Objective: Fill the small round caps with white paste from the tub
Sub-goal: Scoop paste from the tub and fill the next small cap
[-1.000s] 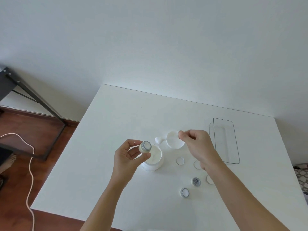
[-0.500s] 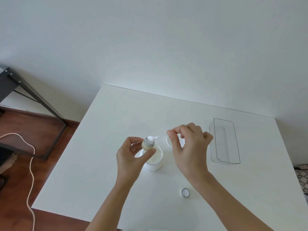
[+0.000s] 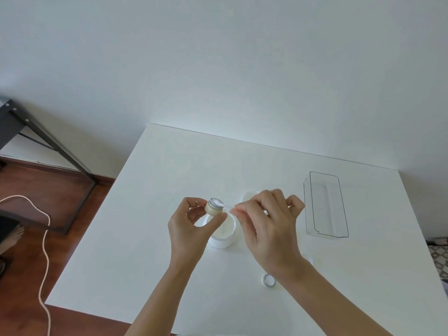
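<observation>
My left hand pinches a small round cream-coloured cap between thumb and fingers, held above the open white tub of paste. White paste sits in the cap's top. My right hand pinches a thin white spatula whose tip rests in the cap. The tub's white lid lies behind my right hand, mostly hidden. One more small cap with a silver rim stands on the table by my right wrist; other caps are covered by my right arm.
A clear plastic box stands at the right of the white table. Left of the table are a dark metal frame, a white cable on the wooden floor and a bare foot.
My right hand has brought the spatula leftward from the lid to the cap. The blob of paste that stood on the cap is now pressed flat into it.
</observation>
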`<state>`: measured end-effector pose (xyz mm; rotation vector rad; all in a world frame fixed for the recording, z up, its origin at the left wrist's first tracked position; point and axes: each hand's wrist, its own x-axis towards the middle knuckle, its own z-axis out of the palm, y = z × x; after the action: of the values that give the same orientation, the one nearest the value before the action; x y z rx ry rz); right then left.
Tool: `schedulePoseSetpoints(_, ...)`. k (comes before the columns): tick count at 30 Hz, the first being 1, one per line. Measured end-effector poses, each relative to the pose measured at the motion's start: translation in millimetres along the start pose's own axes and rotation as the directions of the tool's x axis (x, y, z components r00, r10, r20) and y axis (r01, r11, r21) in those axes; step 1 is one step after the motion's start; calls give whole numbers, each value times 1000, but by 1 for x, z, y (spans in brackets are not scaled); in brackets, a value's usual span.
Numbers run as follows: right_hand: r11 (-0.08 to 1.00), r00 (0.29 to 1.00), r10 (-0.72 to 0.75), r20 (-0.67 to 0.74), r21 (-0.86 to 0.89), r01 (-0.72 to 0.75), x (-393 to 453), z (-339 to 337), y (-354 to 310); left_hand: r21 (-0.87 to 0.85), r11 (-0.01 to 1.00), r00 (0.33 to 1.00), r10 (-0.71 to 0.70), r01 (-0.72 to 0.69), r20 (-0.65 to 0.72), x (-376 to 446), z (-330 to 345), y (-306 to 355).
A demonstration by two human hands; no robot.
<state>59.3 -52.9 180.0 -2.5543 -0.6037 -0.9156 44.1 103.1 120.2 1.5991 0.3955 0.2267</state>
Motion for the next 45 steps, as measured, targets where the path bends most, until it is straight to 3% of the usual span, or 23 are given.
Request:
schedulePoseSetpoints(5,998,999,37,-20,44,-36,0,-3,0,-11,1000,1000,2,-1,2,1,0,-1)
schedulePoseSetpoints(9,939,961,277,19,205,-275,5,-5,1,-23,1000,1000,-4,4,7,2,-3,-4)
schedulePoseSetpoints(12,711,805,570,163,393,-583,9,-4,10,-48,999,1000,-11,12,13,4,-8,-7)
schedulePoseSetpoints(16,319,483,749,453,393,-863,4,12,34,-129,990,999,-50,52,19,6,-18,-10)
schedulePoseSetpoints(18,310,407,751,520,267,-913,-6,28,38,-168,983,997,-70,74,26,6,-23,-11)
schedulePoseSetpoints(20,387,384,746,545,115,-915,-17,44,36,-190,977,995,-94,98,30,5,-26,-12)
schedulePoseSetpoints(22,478,395,728,560,-3,-878,-27,58,32,-203,973,994,-109,113,30,5,-28,-13)
schedulePoseSetpoints(26,646,487,668,562,-114,-755,-38,70,26,-220,968,993,-118,120,23,3,-29,-13)
schedulePoseSetpoints(29,708,545,659,519,-183,-682,-37,68,32,-228,966,993,-117,122,34,2,-29,-15)
schedulePoseSetpoints(32,701,550,674,494,-193,-687,-32,63,42,-236,964,992,-117,123,39,2,-29,-15)
schedulePoseSetpoints(38,612,480,699,530,-98,-784,-25,52,56,-242,963,993,-110,118,45,2,-27,-16)
schedulePoseSetpoints(40,621,557,670,490,41,-783,-26,50,56,-245,962,993,-112,118,40,2,-27,-16)
schedulePoseSetpoints(42,711,720,551,422,215,-670,-28,48,50,-250,960,992,-116,123,41,2,-27,-16)
schedulePoseSetpoints(44,867,879,299,371,280,-413,-33,48,45,-260,957,992,-119,127,49,2,-26,-16)
schedulePoseSetpoints(45,939,927,122,355,263,-224,-37,49,44,-264,956,991,-119,129,53,2,-26,-16)
